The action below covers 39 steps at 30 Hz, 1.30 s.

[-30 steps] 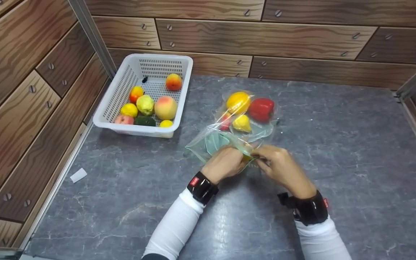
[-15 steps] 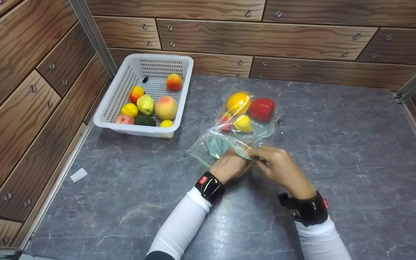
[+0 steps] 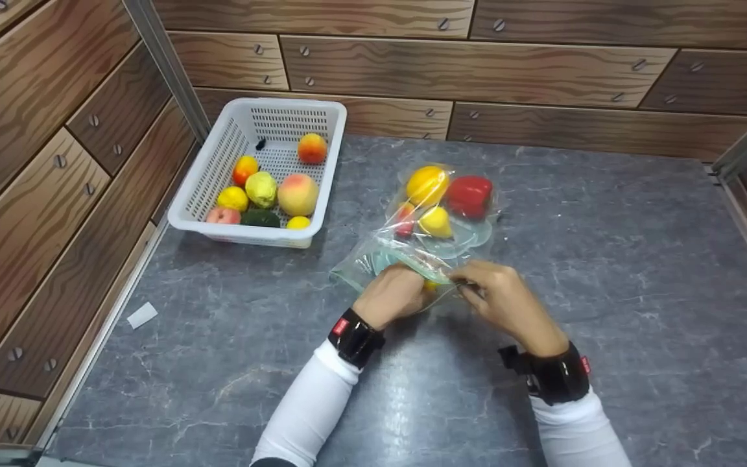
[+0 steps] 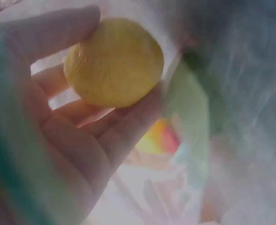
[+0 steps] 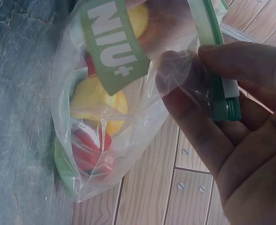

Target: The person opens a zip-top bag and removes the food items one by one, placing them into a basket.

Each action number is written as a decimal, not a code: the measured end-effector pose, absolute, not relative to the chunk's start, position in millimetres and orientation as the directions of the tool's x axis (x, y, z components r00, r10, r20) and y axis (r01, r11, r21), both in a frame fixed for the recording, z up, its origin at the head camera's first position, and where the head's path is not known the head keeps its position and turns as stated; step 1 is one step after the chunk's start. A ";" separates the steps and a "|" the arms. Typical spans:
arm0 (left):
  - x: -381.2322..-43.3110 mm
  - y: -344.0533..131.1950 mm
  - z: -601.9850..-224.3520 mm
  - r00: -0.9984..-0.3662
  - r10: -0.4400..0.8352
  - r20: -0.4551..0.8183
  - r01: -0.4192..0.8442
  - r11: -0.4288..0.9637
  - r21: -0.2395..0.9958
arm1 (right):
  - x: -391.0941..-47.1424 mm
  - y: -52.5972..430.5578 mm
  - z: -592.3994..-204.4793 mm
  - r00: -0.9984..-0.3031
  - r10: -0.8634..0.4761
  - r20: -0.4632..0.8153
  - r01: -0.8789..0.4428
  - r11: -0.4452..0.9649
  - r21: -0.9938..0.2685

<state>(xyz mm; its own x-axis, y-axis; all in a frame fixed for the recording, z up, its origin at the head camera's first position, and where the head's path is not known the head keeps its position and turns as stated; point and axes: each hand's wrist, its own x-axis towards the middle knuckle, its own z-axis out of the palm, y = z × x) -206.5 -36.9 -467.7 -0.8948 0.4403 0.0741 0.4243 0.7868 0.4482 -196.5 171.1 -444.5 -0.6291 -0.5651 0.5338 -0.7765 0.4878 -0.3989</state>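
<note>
A clear zip bag (image 3: 377, 250) with a green-edged mouth lies on the table, its opening toward me. Inside its far end are a red bell pepper (image 3: 469, 196), a large yellow fruit (image 3: 427, 186), a smaller yellow pear-shaped fruit (image 3: 436, 222) and a slim red piece (image 3: 405, 219). My left hand (image 3: 394, 295) is in the bag's mouth and holds a lemon (image 4: 117, 63) between thumb and fingers. At the right corner of the mouth, my right hand (image 3: 509, 305) pinches the bag's edge beside the green zip end (image 5: 227, 108).
A white perforated basket (image 3: 250, 235) stands at the back left, holding several fruits, including a large peach (image 3: 297, 194) and a dark green one (image 3: 260, 217). A small white paper scrap (image 3: 142, 315) lies at the left. Wood-patterned walls (image 3: 373, 65) bound the table's back and sides.
My left hand moved right and deeper into the bag, then came back left toward the mouth, with the yellow fruit showing beside it. My right hand has stayed at the bag's corner.
</note>
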 end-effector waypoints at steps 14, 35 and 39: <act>-185.3 -68.6 -420.8 -0.860 0.510 -0.004 0.460 0.780 0.425 | -195.2 171.5 -443.6 -0.635 -0.564 0.528 -0.773 0.463 -0.435; -177.2 -147.3 -379.5 -0.916 0.368 0.161 0.380 0.668 0.640 | -194.6 170.9 -442.2 -0.648 -0.564 0.512 -0.762 0.486 -0.428; -184.6 -156.6 -378.6 -0.933 0.292 0.211 0.357 0.673 0.648 | -196.1 171.4 -442.0 -0.646 -0.568 0.510 -0.763 0.495 -0.415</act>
